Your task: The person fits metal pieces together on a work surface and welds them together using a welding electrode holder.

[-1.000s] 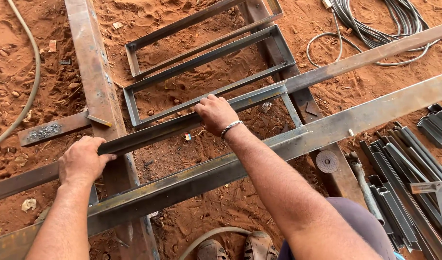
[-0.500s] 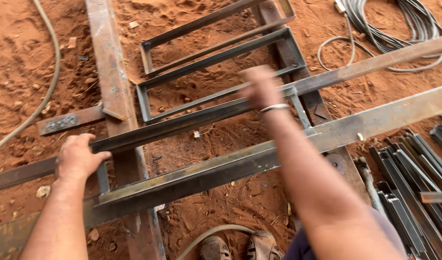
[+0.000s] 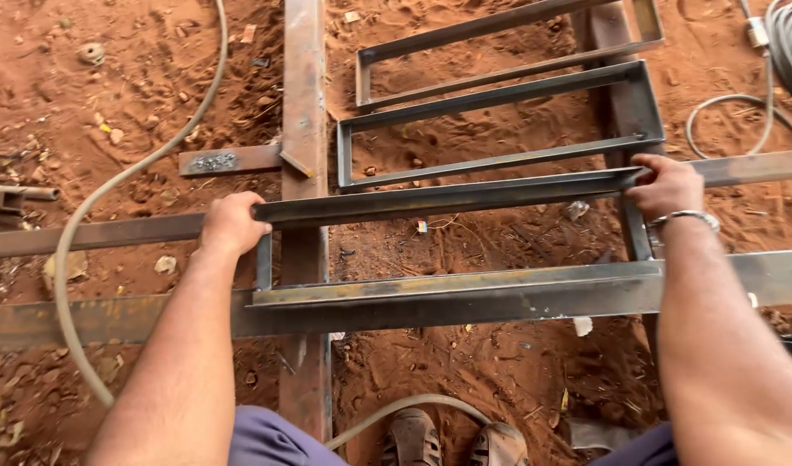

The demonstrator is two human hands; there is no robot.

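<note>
A rectangular frame of dark angle iron (image 3: 448, 293) lies across two long flat steel bars on red dirt. My left hand (image 3: 232, 223) grips the frame's far left corner. My right hand (image 3: 668, 185), with a metal bracelet on the wrist, grips its far right corner. Both hands hold the frame's far rail (image 3: 448, 197). The near rail rests on the long bar (image 3: 85, 319) closest to me.
Two similar frames (image 3: 499, 129) lie further out on the dirt. An upright steel beam (image 3: 302, 129) runs away from me under the bars. A grey hose (image 3: 119, 185) curves at left, coiled cables (image 3: 788, 43) sit top right, and my sandalled feet (image 3: 452, 440) are below.
My right hand slid from the middle of the far rail out to its right corner. The view shifted so the frame now sits centred. My left hand stayed on the left corner.
</note>
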